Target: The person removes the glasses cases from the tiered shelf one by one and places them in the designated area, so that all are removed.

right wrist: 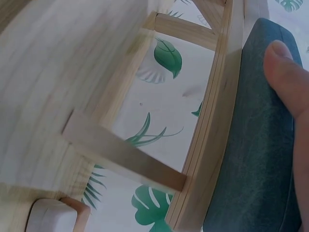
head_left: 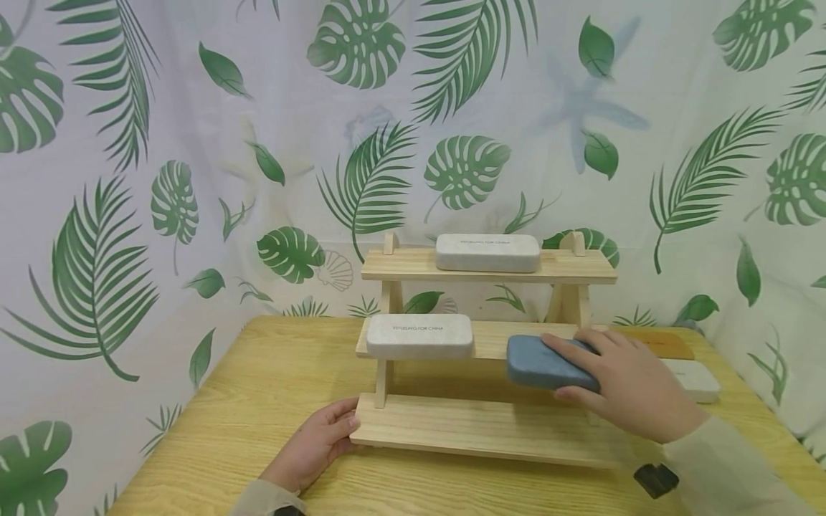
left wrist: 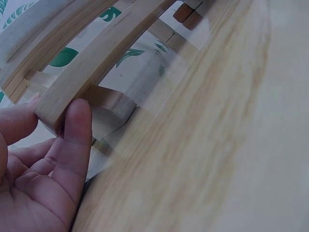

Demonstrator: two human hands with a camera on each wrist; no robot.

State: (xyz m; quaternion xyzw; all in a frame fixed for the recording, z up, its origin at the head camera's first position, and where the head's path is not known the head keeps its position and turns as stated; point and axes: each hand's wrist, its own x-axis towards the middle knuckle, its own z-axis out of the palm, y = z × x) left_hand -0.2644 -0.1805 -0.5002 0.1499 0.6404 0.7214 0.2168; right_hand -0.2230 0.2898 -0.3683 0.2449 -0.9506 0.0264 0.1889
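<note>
My right hand (head_left: 629, 383) grips a blue glasses case (head_left: 542, 362) at the right part of the middle shelf (head_left: 493, 337). In the right wrist view the thumb (right wrist: 285, 72) lies along the blue case, which is beside the shelf's front edge; whether it rests on the shelf I cannot tell. My left hand (head_left: 316, 441) pinches the left end of the bottom shelf (head_left: 464, 426) of a three-tier wooden stand, thumb and fingers on either side of the board in the left wrist view. A white glasses case (head_left: 419, 335) lies on the middle shelf's left, another white case (head_left: 487, 253) on the top shelf (head_left: 400, 265).
Right of the stand, partly behind my right hand, a white case (head_left: 697, 380) and an orange-brown case (head_left: 661, 344) lie on the wood-grain table (head_left: 271, 380). A leaf-patterned curtain (head_left: 258, 179) hangs close behind the stand and along the sides.
</note>
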